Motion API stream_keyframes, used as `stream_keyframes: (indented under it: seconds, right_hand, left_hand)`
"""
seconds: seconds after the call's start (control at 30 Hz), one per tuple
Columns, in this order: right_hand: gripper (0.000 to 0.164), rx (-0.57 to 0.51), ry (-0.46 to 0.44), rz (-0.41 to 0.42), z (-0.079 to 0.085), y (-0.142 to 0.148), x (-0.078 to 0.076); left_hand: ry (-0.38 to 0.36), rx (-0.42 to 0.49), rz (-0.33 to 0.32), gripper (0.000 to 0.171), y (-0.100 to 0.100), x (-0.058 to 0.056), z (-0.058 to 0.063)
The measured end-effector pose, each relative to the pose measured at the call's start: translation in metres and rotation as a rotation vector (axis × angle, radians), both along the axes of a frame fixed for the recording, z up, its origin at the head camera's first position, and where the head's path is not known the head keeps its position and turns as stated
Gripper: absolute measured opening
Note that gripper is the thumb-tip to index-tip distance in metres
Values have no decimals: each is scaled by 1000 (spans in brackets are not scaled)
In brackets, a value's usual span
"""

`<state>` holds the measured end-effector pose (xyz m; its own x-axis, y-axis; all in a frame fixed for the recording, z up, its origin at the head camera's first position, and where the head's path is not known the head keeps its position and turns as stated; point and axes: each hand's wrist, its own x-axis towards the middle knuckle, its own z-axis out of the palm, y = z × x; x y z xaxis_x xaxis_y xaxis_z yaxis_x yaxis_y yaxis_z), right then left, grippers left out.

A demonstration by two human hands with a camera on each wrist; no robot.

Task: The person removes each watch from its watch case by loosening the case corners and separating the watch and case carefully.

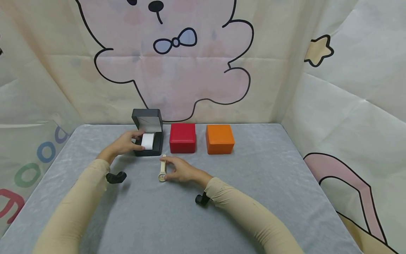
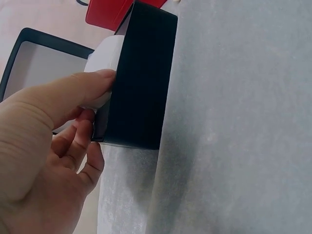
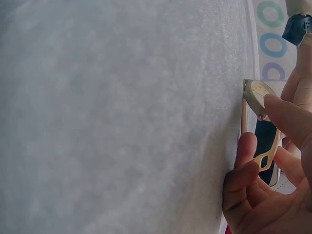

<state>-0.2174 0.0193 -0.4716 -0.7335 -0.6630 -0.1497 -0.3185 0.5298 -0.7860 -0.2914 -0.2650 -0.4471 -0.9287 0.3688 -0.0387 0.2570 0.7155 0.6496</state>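
Note:
A dark watch box (image 1: pixel 147 153) stands with its lid up at the back left of the table. Inside it sits a white cushion (image 1: pixel 147 141). My left hand (image 1: pixel 124 143) pinches this cushion at its ends; in the left wrist view the thumb presses it near the box wall (image 2: pixel 144 80), while the index fingertip is hidden. In front of the box, my right hand (image 1: pixel 183 170) holds a pale-strapped wristwatch (image 1: pixel 162 177). The right wrist view has the thumb on the watch's dial (image 3: pixel 260 89) and other fingers by the buckle (image 3: pixel 263 161).
A closed red box (image 1: pixel 182 138) stands right of the dark one, and an orange box (image 1: pixel 220 139) follows further right. A grey cloth (image 1: pixel 222 225) covers the table. Printed curtains (image 1: pixel 272 88) hang behind and at both sides.

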Motion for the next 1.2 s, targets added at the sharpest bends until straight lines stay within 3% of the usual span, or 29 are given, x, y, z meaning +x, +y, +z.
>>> stream_keyframes:
  seconds: [0.13,0.43,0.73,1.2]
  right_hand:
    - [74,10,-4,-2,0,0,0]
    - [73,19,2,-1,-1,-2,-3]
    - [73,2,15,12,0,-1,-2]
    - [70,-22,-15,7,3,1,0]
  left_hand:
    - [-10,-6,19,73,0,0,0]
    - [41,-44,21,70,2,0,1]
    - [3,-112,58,72,1,-1,-1]
    - [-10,-74,57,74,-5,3,-3]
